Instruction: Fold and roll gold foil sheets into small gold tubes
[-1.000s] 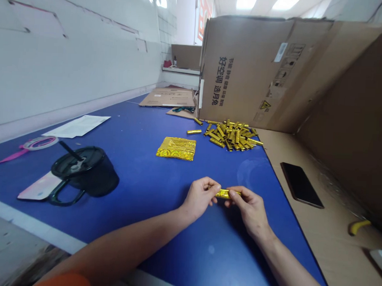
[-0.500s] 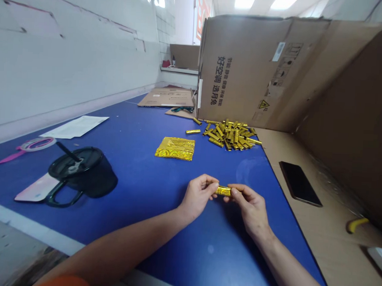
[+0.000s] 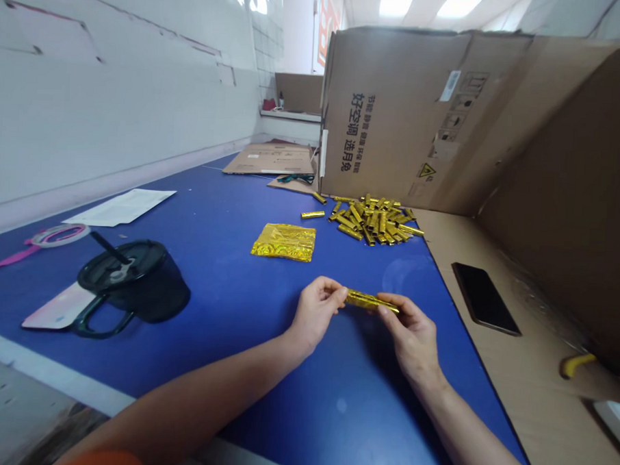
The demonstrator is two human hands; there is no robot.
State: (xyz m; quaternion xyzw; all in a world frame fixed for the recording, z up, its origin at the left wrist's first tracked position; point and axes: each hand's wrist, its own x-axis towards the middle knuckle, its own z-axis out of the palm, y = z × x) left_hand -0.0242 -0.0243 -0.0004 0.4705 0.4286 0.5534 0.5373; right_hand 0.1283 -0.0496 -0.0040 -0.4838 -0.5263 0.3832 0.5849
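A narrow folded strip of shiny gold foil [image 3: 363, 300] is held level above the blue table [image 3: 265, 313]. My left hand [image 3: 317, 312] pinches its left end, and my right hand [image 3: 409, 333] grips it near the right end, where a thin tip shows past the fingers. Beyond my hands lies a flat stack of gold foil sheets [image 3: 283, 242]. Farther back, a heap of small rolled gold foil pieces [image 3: 377, 220] rests against the box, with one separate gold roll [image 3: 312, 215] to its left.
A large cardboard box [image 3: 397, 113] stands behind the heap. On the left are a dark lidded mug [image 3: 133, 279] with a straw, white paper [image 3: 120, 208] and a tape roll [image 3: 60, 235]. A black phone [image 3: 484, 298] lies on the cardboard at right.
My hands have moved slightly apart along the gold foil strip. More of its length now shows between and past my fingers, and it looks thinner and tilted down to the right.
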